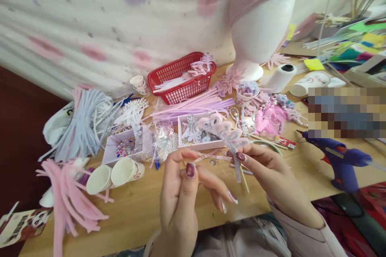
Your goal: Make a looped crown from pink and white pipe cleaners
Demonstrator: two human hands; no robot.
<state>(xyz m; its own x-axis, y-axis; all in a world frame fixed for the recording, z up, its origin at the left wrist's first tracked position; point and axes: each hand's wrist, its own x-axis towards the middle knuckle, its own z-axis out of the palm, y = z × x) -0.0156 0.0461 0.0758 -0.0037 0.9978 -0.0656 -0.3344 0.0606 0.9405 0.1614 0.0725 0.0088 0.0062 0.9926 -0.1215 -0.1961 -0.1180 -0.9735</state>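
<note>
My right hand (268, 172) pinches, between thumb and fingers, the pale stem of a curved spray of pink and white fuzzy pipe-cleaner loops (226, 130). The spray arches up to the left, and the end of its stem hangs below the fingertips. Beside it, my left hand (183, 196) is raised with the lower fingers stretched toward the stem, apart from it. Its thumb and index tips are close together, with no object visible between them. Behind the hands, a pink measuring tape (212, 155) and a white tray (201, 144) of silvery flower charms lie on the table.
A purple-blue glue gun (337, 154) stands at right. A red basket (177, 98), pink and lilac pipe cleaners (193, 106) and a white foam head (261, 28) are behind. Paper cups (99, 180), a bead box (129, 156) and bundled pale-blue pipe cleaners (80, 124) sit left.
</note>
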